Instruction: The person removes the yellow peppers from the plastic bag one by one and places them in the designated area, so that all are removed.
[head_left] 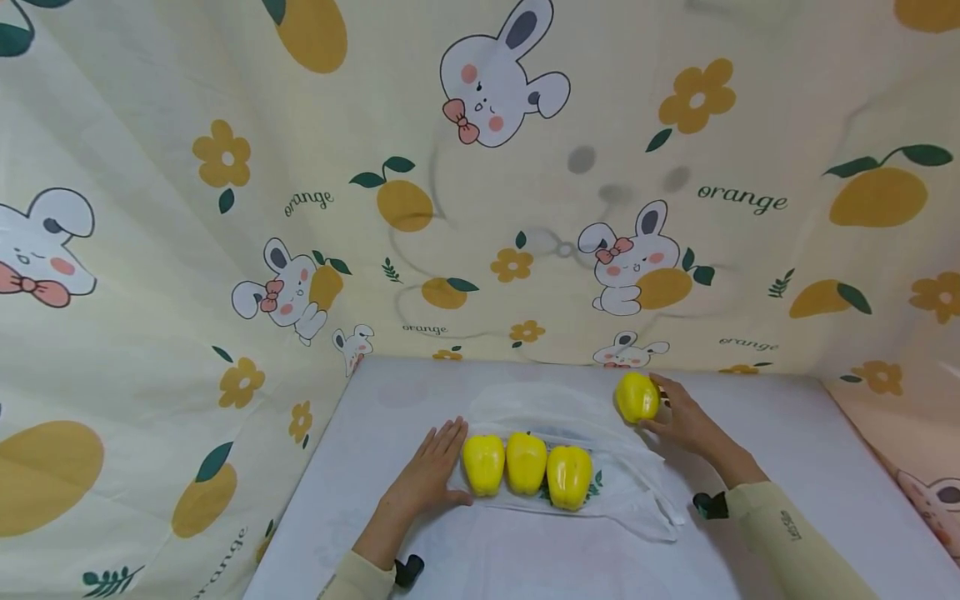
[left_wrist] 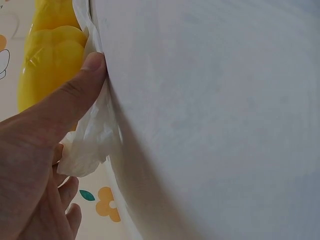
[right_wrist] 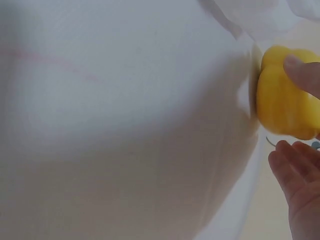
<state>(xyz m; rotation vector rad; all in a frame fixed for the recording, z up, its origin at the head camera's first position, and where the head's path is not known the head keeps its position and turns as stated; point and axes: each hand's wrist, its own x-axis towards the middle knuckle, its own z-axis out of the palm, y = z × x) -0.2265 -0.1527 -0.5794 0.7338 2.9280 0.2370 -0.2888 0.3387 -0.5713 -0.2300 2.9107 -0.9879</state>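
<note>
Three yellow bell peppers (head_left: 527, 463) lie side by side on a thin white plastic bag (head_left: 630, 492) with green print showing. My left hand (head_left: 426, 473) rests at the bag's left edge beside the leftmost pepper, fingers mostly straight; in the left wrist view its thumb touches the bag (left_wrist: 97, 135). Farther back to the right, my right hand (head_left: 684, 418) holds another yellow bell pepper (head_left: 637, 397) between thumb and index finger. In the right wrist view the thumb lies on this pepper (right_wrist: 280, 100), while other fingers stretch out apart from it.
The pale tabletop (head_left: 757, 408) extends around the bag. A cream curtain (head_left: 480, 250) printed with rabbits, oranges and flowers hangs behind the table and along both sides. Dark wrist-worn devices (head_left: 709, 505) sit by the sleeves.
</note>
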